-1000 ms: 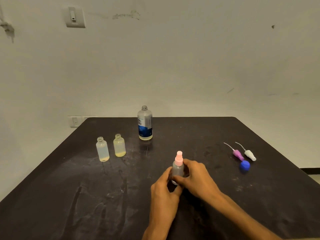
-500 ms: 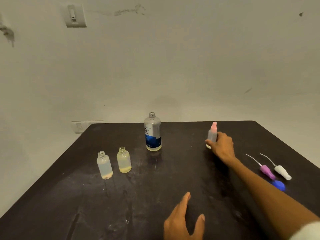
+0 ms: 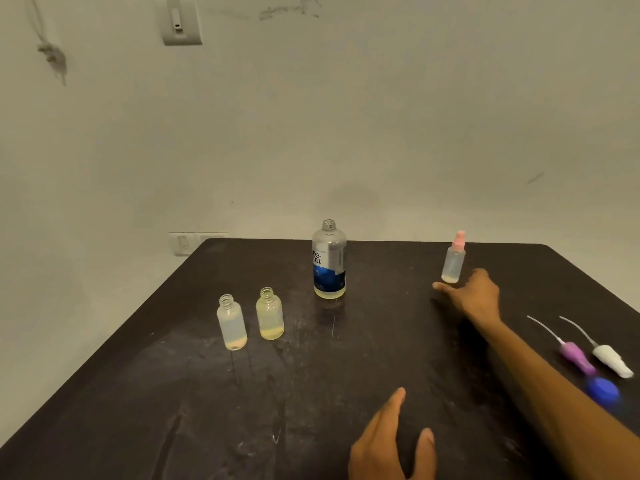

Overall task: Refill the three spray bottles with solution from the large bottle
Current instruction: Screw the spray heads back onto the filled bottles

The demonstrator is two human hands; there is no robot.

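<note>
The large clear bottle (image 3: 329, 261) with a blue label stands uncapped at the back middle of the dark table (image 3: 138, 393), a little yellowish liquid at its bottom. Two small open bottles (image 3: 232, 323) (image 3: 269, 314) stand side by side to its left. A third small bottle with a pink spray top (image 3: 453, 258) stands at the back right. My right hand (image 3: 474, 296) lies just in front of it, fingers apart, not touching it. My left hand (image 3: 391, 441) rests open on the table near the front edge.
A purple spray top (image 3: 576, 356) and a white spray top (image 3: 611, 360), each with a thin tube, lie at the right beside a blue cap (image 3: 602, 392). A wall with switches rises behind the table.
My right hand carried the pink-topped bottle from the front middle to the back right, set it down and let go. My left hand came off the bottle and lies flat.
</note>
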